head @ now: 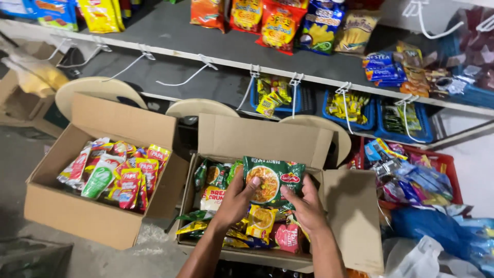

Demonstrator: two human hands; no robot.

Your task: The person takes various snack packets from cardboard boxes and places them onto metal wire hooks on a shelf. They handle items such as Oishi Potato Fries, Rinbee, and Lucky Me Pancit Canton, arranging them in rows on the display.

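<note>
Over the open brown cardboard box (343, 206) of mixed packets, I hold a flat green plastic noodle packet (272, 181) | left hand (237, 198) closed on its lower-left edge; right hand (307, 206) pinching its lower-right corner | judged light, crinkly, slippery; contents brittle; grip edges, not middle.

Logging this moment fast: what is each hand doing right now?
Left hand: closed on the green noodle packet, thumb on its front.
Right hand: gripping the same packet at its lower right edge.
</note>
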